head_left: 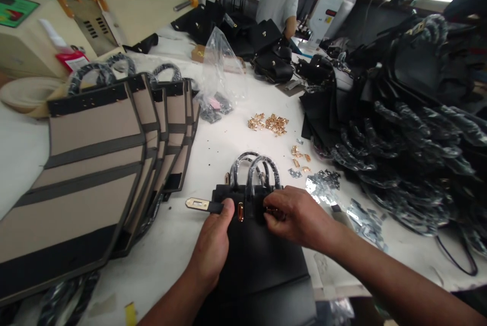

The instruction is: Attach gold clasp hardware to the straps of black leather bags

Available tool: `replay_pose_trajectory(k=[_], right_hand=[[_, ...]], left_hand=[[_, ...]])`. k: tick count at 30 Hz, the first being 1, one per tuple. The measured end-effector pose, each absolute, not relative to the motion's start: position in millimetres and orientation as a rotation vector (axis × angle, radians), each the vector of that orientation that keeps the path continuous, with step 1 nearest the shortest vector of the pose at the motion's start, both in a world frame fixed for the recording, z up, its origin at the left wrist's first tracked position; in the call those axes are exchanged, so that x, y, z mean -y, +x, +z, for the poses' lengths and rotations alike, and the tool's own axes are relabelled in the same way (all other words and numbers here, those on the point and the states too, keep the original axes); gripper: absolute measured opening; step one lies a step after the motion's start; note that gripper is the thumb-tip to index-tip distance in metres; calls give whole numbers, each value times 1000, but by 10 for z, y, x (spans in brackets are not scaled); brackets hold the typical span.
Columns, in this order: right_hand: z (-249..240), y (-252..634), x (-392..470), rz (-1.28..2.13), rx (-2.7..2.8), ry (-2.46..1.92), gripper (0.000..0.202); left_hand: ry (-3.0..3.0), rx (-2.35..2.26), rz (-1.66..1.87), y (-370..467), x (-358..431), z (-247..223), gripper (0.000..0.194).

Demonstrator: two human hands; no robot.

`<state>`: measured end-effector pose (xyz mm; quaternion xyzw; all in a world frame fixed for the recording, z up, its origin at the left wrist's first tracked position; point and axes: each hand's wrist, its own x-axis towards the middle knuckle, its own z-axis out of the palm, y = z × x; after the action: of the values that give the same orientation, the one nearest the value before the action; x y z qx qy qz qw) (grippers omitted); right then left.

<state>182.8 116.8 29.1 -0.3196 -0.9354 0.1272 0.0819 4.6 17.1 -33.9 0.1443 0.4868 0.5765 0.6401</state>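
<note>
A black handbag (266, 260) lies on the white table in front of me, its two plastic-wrapped handles (249, 171) pointing away. My left hand (213, 239) grips the bag's left side, thumb on top beside a black strap with a gold-coloured metal plate (197, 203). An upright gold-coloured fitting (240, 212) is set in the bag's front, between my hands. My right hand (294, 217) pinches at the bag's upper right, below the handles. A small coppery glint shows among those fingers, but what they hold is mostly hidden.
Flat bag panels (95, 128) overlap on the left. Gold-coloured fittings (276, 124) and metal plates (323, 184) lie beyond and right. Black bags with wrapped handles (399, 153) are heaped at right. Behind stand a cream machine (148, 11) and a person in a light shirt (277, 1).
</note>
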Motion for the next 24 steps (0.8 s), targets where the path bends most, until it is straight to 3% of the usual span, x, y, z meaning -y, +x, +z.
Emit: replay_pose_trajectory(k=[9, 18, 24], right_hand=[[93, 1773, -907, 203, 2568, -1225, 8], [193, 1716, -886, 177, 2691, -1280, 11], [38, 1807, -828, 430, 2462, -1236, 9]], left_hand=[[486, -1235, 1263, 31, -107, -368, 59], [605, -1240, 1244, -1, -95, -397, 60], [684, -1232, 1238, -19, -91, -403, 61]])
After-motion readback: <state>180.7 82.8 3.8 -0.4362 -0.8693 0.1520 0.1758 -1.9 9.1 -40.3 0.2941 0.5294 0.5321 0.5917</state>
